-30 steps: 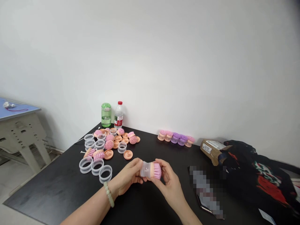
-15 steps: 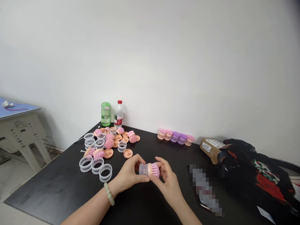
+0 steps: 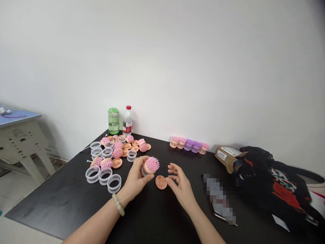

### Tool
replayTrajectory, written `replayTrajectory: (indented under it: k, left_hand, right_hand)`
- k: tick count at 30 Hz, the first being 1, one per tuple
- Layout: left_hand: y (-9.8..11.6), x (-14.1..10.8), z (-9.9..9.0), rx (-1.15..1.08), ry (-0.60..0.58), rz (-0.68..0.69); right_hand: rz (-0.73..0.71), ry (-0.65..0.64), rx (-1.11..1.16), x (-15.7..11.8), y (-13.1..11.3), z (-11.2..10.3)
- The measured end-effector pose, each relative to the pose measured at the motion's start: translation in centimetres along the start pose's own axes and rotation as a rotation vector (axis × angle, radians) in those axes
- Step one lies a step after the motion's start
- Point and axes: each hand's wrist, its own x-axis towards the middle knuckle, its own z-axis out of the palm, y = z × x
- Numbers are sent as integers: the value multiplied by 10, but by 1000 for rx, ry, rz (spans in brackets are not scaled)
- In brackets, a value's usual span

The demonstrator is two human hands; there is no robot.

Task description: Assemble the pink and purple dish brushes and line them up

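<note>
Reading the head camera from my station, I have the left grip closed around a pink-bristled scrub brush seated on a clear plastic ring. The fingers wrap the ring from below, and the bristles point up and to the right. This brush is in the lower centre of the frame, held above the bench. The right grip is wide open, fingers spread and lightly curved, with nothing in its hold. It stands just beside a flat orange disc lying on the bench between the two grips; I cannot tell whether its fingertips touch the disc. A pale green beaded bracelet circles the wrist of the left grip.

Left of the grips, a loose spread of parts lies on the black bench: clear rings, orange discs and pink brush heads. Behind them, against the wall, stand a green bottle and a red-capped water bottle. A row of pink and purple brushes lines the back edge, right of centre. Further right lie a cardboard parcel, a black printed cloth and a pixelated flat object.
</note>
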Motion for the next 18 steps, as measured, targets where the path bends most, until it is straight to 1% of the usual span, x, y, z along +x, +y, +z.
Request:
replayTrajectory:
  k: [2,3,5,7,10,14,16,18]
  left_hand:
    - [-1,2,-2,-216,29,-120]
    - [-2,3,-3,-280,37,-166]
    - [-4,3,-3,-319,50,-218]
    - [-4,4,-3,-329,68,-245]
    - [-2,4,-3,-385,71,-269]
    - [1,3,-1,-456,-21,-351]
    - [0,1,1,-430,-53,-362]
    - [-3,0,3,-357,-59,-350]
  right_hand:
    - [-19,-57,-192,-1,6,2]
    - [-41,-101,-266,-2,8,4]
    - [-107,-183,-368,-4,9,8]
    - [-164,-227,-422,-5,7,11]
    - [-175,-207,-424,-6,3,9]
    - [-139,-148,-355,-9,-2,6]
    - [-144,-139,-331,-12,-5,6]
    - [-150,-121,-301,-14,-7,9]
